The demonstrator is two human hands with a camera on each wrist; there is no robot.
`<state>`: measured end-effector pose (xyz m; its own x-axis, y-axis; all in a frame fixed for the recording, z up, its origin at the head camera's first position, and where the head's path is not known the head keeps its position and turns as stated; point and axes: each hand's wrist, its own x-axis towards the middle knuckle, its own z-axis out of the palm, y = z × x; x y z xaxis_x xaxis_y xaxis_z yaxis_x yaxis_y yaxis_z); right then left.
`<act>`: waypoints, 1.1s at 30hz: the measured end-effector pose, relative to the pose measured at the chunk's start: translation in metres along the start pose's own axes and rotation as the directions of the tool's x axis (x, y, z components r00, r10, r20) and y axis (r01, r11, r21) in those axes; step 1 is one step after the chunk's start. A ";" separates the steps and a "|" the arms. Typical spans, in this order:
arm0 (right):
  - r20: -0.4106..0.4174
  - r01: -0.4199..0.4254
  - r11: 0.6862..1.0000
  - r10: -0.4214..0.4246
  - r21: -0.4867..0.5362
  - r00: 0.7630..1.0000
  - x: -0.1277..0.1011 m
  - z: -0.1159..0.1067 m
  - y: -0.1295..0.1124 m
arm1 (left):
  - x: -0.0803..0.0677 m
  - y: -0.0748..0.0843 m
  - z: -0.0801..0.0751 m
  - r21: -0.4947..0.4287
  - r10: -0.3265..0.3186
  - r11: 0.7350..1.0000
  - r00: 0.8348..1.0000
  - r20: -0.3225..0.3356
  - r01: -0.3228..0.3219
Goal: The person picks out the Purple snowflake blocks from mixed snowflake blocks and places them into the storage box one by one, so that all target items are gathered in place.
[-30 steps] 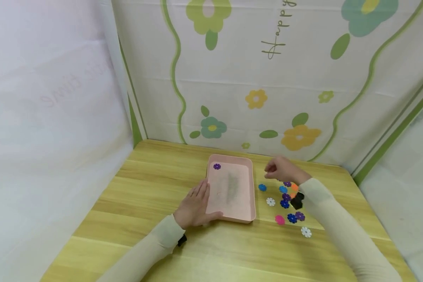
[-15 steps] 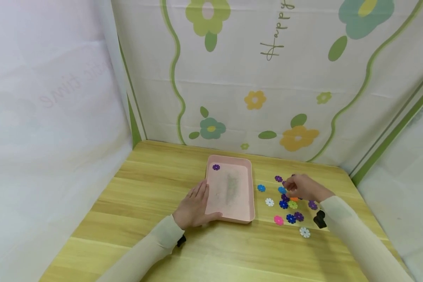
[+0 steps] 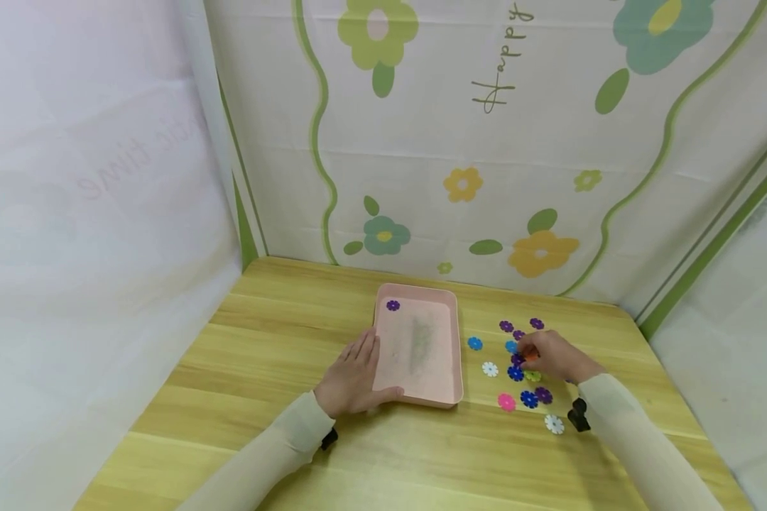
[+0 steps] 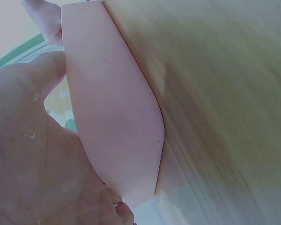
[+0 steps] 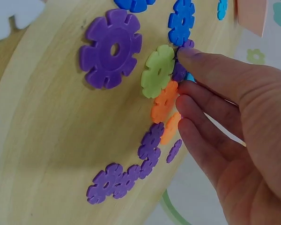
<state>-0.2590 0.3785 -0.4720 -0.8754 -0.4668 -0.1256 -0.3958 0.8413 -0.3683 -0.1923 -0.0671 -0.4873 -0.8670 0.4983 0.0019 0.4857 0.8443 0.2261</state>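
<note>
My left hand [image 3: 351, 376] rests against the left side and near corner of a shallow pink tray [image 3: 457, 348], its fingers straight and its thumb along the front edge. In the left wrist view the tray's outer wall [image 4: 112, 93] shows beside the left hand [image 4: 33, 122]. One purple notched plastic disc [image 3: 393, 305] lies in the tray's far left corner. To the right, my right hand [image 3: 552, 355] reaches down into scattered discs. In the right wrist view its thumb and fingertips stand parted at a purple disc [image 5: 179, 70], beside a lime disc [image 5: 158, 71] and an orange disc [image 5: 164, 102].
Around the right hand lie several loose discs: a light blue disc [image 3: 475, 343], a white disc [image 3: 489, 369], a pink disc [image 3: 506, 402], a dark blue disc [image 3: 528, 399] and a second white disc [image 3: 554, 424]. A printed cloth [image 3: 422, 177] hangs behind the wooden table [image 3: 281, 319].
My right hand has moved right and down from beside the tray's far right, reaching in among the discs. The left hand stays on the tray, and the purple disc in it has not moved.
</note>
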 end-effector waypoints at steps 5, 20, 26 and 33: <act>0.012 -0.013 1.000 0.013 0.024 1.000 0.002 -0.001 -0.001 | 0.004 -0.004 0.009 0.030 -0.005 1.000 1.000 0.001 0.005; 0.121 -0.051 0.984 0.031 0.168 0.992 0.017 -0.006 0.003 | 0.001 -0.001 0.002 0.013 0.002 1.000 1.000 -0.001 -0.002; 0.188 -0.060 0.978 0.022 0.202 0.982 0.020 -0.020 -0.008 | 0.003 -0.002 0.006 0.031 -0.007 1.000 1.000 -0.002 0.007; 0.238 -0.070 0.982 0.026 0.178 0.971 0.029 -0.042 -0.024 | 0.004 -0.005 0.011 0.017 -0.012 1.000 1.000 -0.006 0.013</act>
<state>-0.2864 0.3558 -0.4283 -0.7942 -0.4964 -0.3503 -0.2780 0.8096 -0.5170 -0.1971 -0.0667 -0.4990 -0.8736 0.4866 0.0045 0.4767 0.8538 0.2093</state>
